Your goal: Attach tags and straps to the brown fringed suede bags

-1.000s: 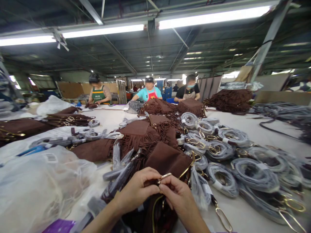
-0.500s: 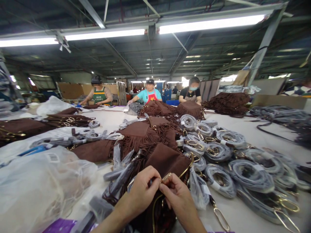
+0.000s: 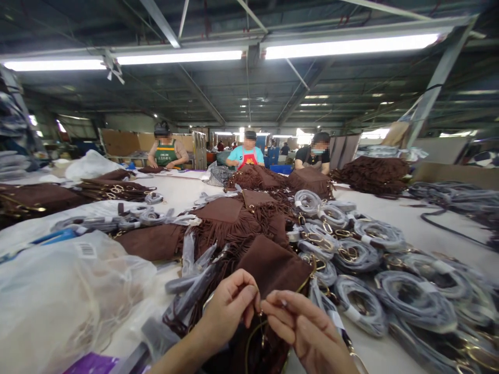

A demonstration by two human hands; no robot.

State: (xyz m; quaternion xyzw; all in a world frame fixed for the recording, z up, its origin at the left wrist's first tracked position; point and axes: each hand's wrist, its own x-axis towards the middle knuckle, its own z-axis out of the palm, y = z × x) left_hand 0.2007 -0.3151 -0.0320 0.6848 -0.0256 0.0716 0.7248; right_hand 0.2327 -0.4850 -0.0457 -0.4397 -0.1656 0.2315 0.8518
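My left hand [image 3: 228,306] and my right hand [image 3: 307,332] meet at the bottom centre over a brown fringed suede bag [image 3: 273,267]. The left fingers pinch a small gold fitting [image 3: 260,313] on the bag's thin gold chain [image 3: 253,332]. The right hand's fingers are curled, thumb and forefinger pinched close to the same spot; what they hold is too small to make out. More brown fringed bags [image 3: 230,218] lie piled just beyond.
Coiled grey wrapped straps [image 3: 358,249] with gold clasps cover the table to the right. A clear plastic bag [image 3: 58,296] bulges at the left. Three people [image 3: 247,153] work at the table's far end. Further brown bags [image 3: 370,174] are stacked at the back right.
The gold clasp that showed between my fingertips is gone from view. My right hand has dropped and moved right, and the camera has tilted up slightly.
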